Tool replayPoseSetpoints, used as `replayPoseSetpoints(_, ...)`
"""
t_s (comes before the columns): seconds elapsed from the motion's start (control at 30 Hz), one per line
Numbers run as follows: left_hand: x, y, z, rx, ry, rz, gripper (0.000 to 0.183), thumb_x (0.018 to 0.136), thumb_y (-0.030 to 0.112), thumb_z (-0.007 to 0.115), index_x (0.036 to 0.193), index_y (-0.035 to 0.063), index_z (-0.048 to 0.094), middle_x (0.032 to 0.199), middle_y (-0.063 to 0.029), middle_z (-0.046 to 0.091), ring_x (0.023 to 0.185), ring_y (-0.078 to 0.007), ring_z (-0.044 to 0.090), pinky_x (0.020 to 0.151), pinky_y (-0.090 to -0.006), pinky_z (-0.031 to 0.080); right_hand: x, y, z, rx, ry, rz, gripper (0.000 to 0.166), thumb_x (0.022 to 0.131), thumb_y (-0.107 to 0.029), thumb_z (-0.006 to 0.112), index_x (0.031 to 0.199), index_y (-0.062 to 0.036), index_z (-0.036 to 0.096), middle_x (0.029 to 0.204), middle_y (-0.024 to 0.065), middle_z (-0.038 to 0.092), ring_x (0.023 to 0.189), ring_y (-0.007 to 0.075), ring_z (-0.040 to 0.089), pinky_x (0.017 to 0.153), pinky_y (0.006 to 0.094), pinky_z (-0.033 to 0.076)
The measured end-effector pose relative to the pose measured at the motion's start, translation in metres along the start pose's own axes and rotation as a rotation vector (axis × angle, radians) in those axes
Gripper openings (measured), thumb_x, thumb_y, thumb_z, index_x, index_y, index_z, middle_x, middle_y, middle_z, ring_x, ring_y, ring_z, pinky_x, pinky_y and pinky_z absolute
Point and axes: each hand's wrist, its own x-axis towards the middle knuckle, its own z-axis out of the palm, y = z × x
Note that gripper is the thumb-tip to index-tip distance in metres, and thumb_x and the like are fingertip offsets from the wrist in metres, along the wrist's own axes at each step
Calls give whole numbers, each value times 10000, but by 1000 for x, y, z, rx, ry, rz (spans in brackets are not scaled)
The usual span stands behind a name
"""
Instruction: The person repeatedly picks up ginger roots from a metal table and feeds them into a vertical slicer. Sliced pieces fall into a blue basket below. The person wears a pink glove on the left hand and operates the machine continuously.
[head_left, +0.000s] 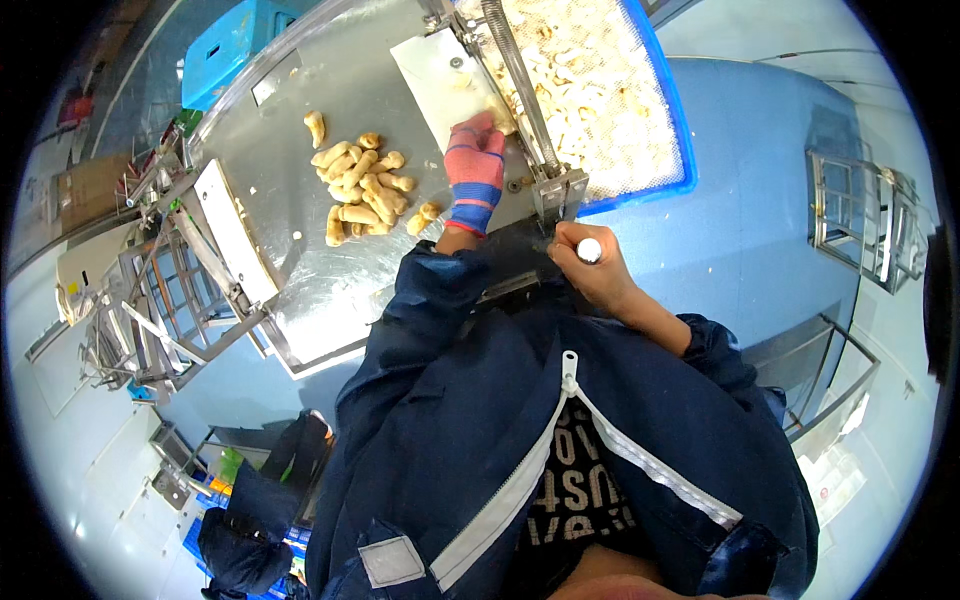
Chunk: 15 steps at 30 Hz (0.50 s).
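My left hand (475, 161), in a pink and blue knit glove, rests at the edge of a white cutting board (435, 82). Its curled fingers press on a pale mushroom piece (504, 122), mostly hidden, beside the cutter's long metal bar (523, 82). Bare, my right hand (600, 270) is wrapped round a handle with a shiny round end (589, 250), close to the cutter's metal end block (561, 191). Whole king oyster mushrooms (364, 184) lie heaped on the steel table (262, 157) to the left of my gloved hand.
Beyond the cutter, a blue-rimmed mesh tray (686, 161) holds many pale mushroom slices (570, 97). A second white board (234, 232) is fixed at the table's left side. A blue plastic stool (225, 52) stands past the far edge, and metal frames (862, 217) stand at right.
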Motion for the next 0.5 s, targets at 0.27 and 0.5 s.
replayPoseSetpoints(0.27, 0, -3, -8, -129, -76, -159, 277, 742, 44, 664, 996, -47, 603, 876, -131, 647, 764, -151, 614, 680, -248, 508, -1, -18, 0, 44, 25, -48, 241, 767, -105, 564, 602, -8, 416, 504, 93, 391, 473, 129, 361, 453, 305, 321)
replayPoseSetpoints(0.5, 9, -12, -7, -128, -138, -147, 257, 736, 48, 673, 973, -37, 621, 859, -115, 655, 727, -145, 612, 677, -246, 506, 3, 25, 1, -79, 28, -68, 253, 771, -122, 561, 610, -3, 406, 517, 83, 366, 495, 118, 361, 458, 303, 307)
